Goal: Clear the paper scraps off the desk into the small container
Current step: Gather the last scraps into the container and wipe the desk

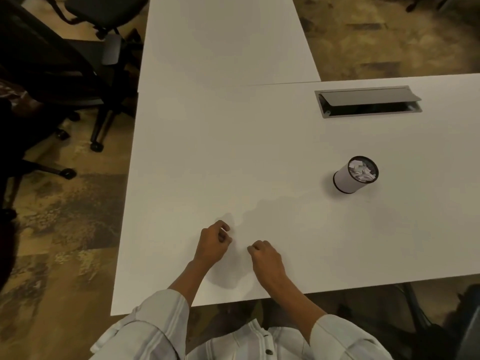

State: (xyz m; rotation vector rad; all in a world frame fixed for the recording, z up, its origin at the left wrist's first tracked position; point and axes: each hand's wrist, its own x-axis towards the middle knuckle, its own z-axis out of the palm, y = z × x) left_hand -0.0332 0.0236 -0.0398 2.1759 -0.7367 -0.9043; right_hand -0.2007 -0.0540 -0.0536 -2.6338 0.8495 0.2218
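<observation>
A small white cylindrical container (345, 180) with a black rim stands on the right of the white desk (259, 152), with several white paper scraps (362, 171) inside it. Near the desk's front edge, my left hand (213, 245) has its fingers curled and pinches what looks like a tiny white paper scrap (223, 229) between thumb and forefinger. Just to its right, my right hand (267, 258) is curled too, its fingertips down on the desk, and nothing shows in it. Both hands are well left of and nearer than the container.
A grey cable hatch (368, 101) with its lid raised is set into the desk at the back right. A second white desk (223, 40) adjoins behind. Black office chairs (78, 61) stand on the carpet at the left.
</observation>
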